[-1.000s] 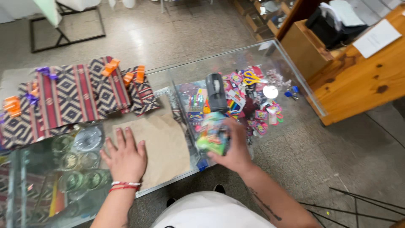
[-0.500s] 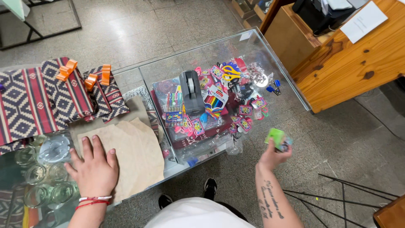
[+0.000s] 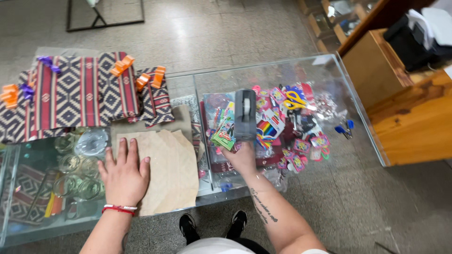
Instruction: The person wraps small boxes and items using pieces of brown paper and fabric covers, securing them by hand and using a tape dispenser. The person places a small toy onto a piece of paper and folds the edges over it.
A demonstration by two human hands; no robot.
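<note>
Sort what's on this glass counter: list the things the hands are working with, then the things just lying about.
In hand:
left hand flat on brown paper sheets
right hand holding small green packet
grey tape dispenser beside it

Lying about:
patterned red-and-black gift bags
orange ribbon bows
yellow-handled scissors

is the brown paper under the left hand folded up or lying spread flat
Spread flat: the brown paper sheets lie fanned on the glass counter, pressed by the left hand.

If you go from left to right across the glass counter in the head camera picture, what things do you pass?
Orange ribbon bow → patterned woven gift bags → left hand flat on brown paper sheets → small green box in the right hand → grey tape dispenser → yellow-handled scissors → wooden cabinet.
</note>
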